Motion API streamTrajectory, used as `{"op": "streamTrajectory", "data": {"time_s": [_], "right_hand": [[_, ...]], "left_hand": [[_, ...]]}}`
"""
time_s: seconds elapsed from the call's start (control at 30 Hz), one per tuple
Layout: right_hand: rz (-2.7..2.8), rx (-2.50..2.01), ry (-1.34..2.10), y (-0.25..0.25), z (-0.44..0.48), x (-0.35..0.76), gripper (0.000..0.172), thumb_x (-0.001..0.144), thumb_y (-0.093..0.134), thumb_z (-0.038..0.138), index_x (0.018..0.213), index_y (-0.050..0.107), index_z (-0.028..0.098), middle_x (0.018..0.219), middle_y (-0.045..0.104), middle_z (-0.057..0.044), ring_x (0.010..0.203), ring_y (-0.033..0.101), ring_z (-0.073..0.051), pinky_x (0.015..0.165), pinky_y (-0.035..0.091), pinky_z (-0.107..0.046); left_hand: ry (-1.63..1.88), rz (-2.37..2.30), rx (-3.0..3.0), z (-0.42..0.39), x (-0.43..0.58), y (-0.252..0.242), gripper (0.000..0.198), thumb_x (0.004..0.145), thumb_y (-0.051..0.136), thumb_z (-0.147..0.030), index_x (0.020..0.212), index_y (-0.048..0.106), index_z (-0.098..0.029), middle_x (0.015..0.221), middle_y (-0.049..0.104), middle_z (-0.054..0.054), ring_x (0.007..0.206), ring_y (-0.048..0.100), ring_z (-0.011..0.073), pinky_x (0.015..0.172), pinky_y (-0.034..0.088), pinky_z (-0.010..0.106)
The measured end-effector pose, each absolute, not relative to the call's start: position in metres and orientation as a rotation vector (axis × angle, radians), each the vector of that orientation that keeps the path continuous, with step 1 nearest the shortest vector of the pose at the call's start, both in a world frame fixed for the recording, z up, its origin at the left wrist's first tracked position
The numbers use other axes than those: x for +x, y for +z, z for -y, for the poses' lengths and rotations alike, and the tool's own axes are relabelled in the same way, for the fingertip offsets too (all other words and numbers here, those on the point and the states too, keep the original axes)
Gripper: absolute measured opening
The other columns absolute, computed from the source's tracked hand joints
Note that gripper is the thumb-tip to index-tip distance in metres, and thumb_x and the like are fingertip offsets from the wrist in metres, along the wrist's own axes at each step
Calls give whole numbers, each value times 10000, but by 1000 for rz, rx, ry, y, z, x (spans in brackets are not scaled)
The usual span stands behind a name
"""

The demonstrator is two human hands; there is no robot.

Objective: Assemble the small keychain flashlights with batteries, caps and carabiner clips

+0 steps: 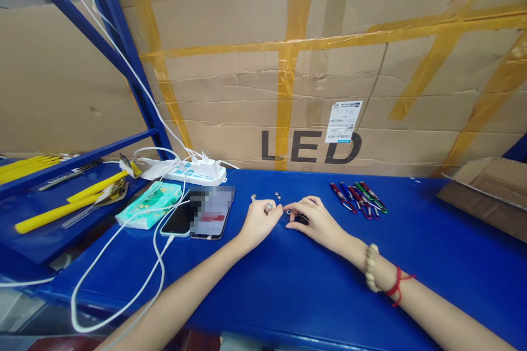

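My left hand is closed around a small silver metal cylinder, whose round end shows beside the thumb. Just right of it, my right hand is bent, thumb and fingers curled over a dark object mostly hidden beneath the palm. A tiny ring-like piece shows near its fingertips, too small to make out. The fingertips of both hands almost meet. Beyond them on the blue table lie a few small silver discs, like button cells.
Several coloured keychain torches with carabiners lie at the right. To the left are two phones, a tissue pack, a power strip and loose white cables. A large cardboard box stands behind.
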State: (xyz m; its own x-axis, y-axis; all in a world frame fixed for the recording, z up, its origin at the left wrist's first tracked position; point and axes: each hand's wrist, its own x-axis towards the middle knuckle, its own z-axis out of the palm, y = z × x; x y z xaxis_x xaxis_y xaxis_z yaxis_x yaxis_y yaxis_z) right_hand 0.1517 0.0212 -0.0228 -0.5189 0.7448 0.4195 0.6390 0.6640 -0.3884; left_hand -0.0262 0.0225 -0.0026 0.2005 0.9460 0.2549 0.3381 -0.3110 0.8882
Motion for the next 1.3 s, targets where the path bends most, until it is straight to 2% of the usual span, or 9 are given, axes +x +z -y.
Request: {"op": "streamTrajectory", "data": {"time_s": [0.4,0.7,0.93,1.0,1.13,1.3], "right_hand": [[2331,-1071,216,-20,-20,151,193,810,633,339,976,616,241,808,681,8,849,583,-173,893,329,-394],[2394,-1004,93,-18,-19,149,174,865,552,363,831,659,231,844,699,-2,852,589,-168,851,334,-368],[2031,-1150,-133,-16,-16,152,260,857,536,429,780,668,219,787,703,-28,709,597,-170,635,434,-300],[1968,-1107,-138,-15,-15,152,233,860,542,403,792,670,221,787,704,-26,703,611,-163,619,465,-285],[1917,-908,-172,-13,-10,148,155,884,526,273,873,672,223,845,711,-32,772,640,-162,684,512,-288],[1937,-754,-290,-12,0,141,175,873,530,185,963,671,237,896,717,-39,780,658,-157,685,525,-291]], "left_hand": [[1099,-1227,1781,-20,-25,-1,380,687,478,-328,453,214,-186,454,208,-69,475,209,63,504,208,228],[1097,-1241,1782,-20,-25,0,381,697,483,-288,452,210,-189,449,209,-71,472,208,62,503,200,230],[1104,-1211,1788,-22,-25,-5,381,705,481,-315,467,211,-191,460,200,-69,474,199,65,491,175,236],[1108,-1219,1799,-23,-25,-7,380,708,481,-317,469,214,-189,461,205,-68,473,203,65,491,174,236],[1117,-1259,1849,-24,-26,-10,373,713,473,-302,467,216,-185,459,208,-64,474,213,68,496,178,235],[1069,-1299,1948,-24,-26,-13,358,713,462,-286,461,232,-176,463,219,-63,484,213,71,501,160,224]]}}
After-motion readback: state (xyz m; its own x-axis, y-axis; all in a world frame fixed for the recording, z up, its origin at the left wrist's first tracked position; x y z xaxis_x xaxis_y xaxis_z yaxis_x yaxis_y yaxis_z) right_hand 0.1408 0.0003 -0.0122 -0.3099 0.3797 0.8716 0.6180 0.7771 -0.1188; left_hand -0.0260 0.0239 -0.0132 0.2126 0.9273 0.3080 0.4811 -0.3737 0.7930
